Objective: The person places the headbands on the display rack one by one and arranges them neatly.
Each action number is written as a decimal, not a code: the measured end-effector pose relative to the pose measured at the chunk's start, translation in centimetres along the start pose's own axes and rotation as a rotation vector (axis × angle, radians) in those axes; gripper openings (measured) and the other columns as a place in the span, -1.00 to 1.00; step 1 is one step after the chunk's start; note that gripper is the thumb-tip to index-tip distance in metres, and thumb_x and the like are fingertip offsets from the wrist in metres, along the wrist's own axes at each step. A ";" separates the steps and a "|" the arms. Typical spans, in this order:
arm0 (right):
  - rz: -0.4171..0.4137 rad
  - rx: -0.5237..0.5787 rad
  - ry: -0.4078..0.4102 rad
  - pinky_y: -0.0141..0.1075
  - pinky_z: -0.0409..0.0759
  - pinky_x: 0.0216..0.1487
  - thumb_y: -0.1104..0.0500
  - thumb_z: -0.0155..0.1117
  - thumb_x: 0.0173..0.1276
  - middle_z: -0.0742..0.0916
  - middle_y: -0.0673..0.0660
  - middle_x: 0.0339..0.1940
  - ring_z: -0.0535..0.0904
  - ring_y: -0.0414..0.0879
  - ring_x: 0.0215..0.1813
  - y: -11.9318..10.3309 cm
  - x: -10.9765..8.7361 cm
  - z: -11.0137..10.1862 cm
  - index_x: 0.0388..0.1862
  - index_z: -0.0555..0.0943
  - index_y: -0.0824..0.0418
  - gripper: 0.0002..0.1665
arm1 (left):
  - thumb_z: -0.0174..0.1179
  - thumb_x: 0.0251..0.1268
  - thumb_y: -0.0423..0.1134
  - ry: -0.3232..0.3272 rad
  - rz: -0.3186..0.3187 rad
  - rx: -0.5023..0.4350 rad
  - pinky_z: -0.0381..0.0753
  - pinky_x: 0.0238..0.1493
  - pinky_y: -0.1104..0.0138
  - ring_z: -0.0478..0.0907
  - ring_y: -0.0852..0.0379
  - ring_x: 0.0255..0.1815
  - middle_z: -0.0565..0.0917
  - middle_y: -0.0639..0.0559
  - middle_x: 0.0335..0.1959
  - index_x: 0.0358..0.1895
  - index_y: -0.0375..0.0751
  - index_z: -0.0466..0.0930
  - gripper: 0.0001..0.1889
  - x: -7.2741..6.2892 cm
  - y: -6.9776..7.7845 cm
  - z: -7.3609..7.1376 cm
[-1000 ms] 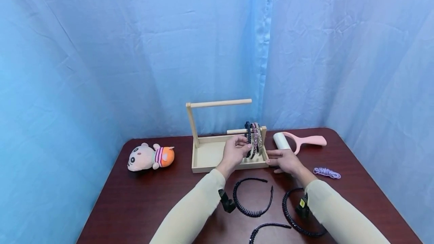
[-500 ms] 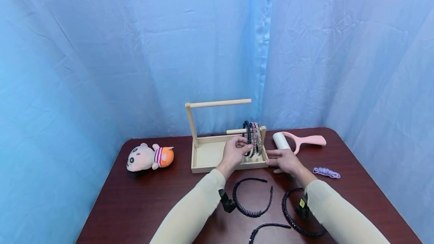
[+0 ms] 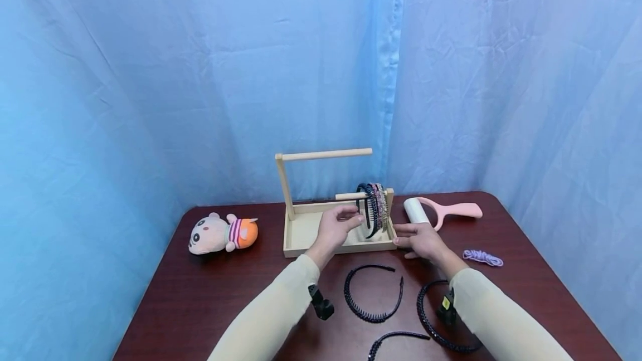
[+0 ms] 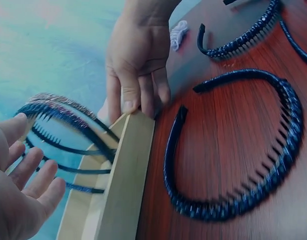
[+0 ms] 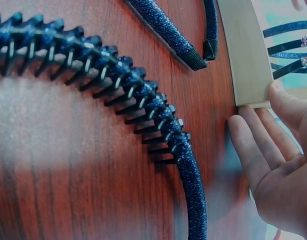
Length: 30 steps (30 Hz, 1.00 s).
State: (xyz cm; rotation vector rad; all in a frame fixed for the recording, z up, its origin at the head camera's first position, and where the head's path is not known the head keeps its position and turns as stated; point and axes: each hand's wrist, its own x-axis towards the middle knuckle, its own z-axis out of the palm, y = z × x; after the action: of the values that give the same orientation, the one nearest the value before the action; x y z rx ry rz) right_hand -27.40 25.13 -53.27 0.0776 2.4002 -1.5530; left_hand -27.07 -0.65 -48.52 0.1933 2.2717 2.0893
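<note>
The left hand [image 3: 335,230] has just moved a little back from the wooden rack [image 3: 301,252]'s short rod [image 3: 346,196]. Its fingers now stand loosely apart and hold nothing, just beside the hanging dark headband [image 3: 372,210]; whether a fingertip touches it, I cannot tell. This headband hangs by itself on the rod, next to the glittering headbands [image 3: 382,208] nearer to the rack's right end. I judge that this headband's hanging is probably done.

The right hand [image 3: 421,238] touches the rack's right front corner with rather straight fingers, and seems to steady it. In front of the rack, one black headband [image 4: 213,209] lies on the table [image 3: 210,305], with two others nearer to the person. Left of the rack lies a soft toy [image 3: 210,235]; to its right, a purple cord [image 3: 482,257].
</note>
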 end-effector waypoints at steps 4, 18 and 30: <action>-0.007 0.004 -0.005 -0.06 0.77 -0.19 0.24 0.36 0.45 0.68 0.37 0.25 0.74 -0.01 0.04 -0.1 0.2 0.1 0.43 0.52 0.28 -0.41 | 0.38 0.36 -0.24 -0.006 0.000 0.014 0.72 -0.03 0.13 0.72 0.03 -0.04 0.76 -0.19 -0.01 0.15 -0.25 0.70 -0.65 -0.9 0.2 -2.9; -0.015 -0.001 -0.006 -0.04 0.77 -0.20 0.24 0.37 0.44 0.69 0.38 0.23 0.75 0.00 0.01 0.2 0.3 -0.3 0.42 0.53 0.29 -0.41 | 0.34 0.38 -0.32 0.127 -0.043 0.126 0.73 -0.08 0.03 0.70 0.02 -0.15 0.76 -0.23 -0.06 0.16 -0.30 0.69 -0.67 -3.8 -1.6 -13.4; -0.019 -0.013 0.001 -0.07 0.77 -0.22 0.23 0.40 0.42 0.68 0.38 0.25 0.75 0.01 0.03 0.3 0.4 -0.3 0.42 0.53 0.29 -0.39 | 0.22 0.49 -0.30 0.154 -0.234 0.160 0.76 -0.08 0.06 0.73 -0.13 0.03 0.70 -0.29 0.16 0.38 -0.34 0.51 -0.55 -4.3 -5.5 -16.5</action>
State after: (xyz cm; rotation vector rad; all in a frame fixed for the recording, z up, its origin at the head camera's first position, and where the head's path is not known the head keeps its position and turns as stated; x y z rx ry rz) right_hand -27.75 25.45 -53.53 0.0537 2.4184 -1.5461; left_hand -25.15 -17.90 -52.81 -0.2247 2.4115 1.8674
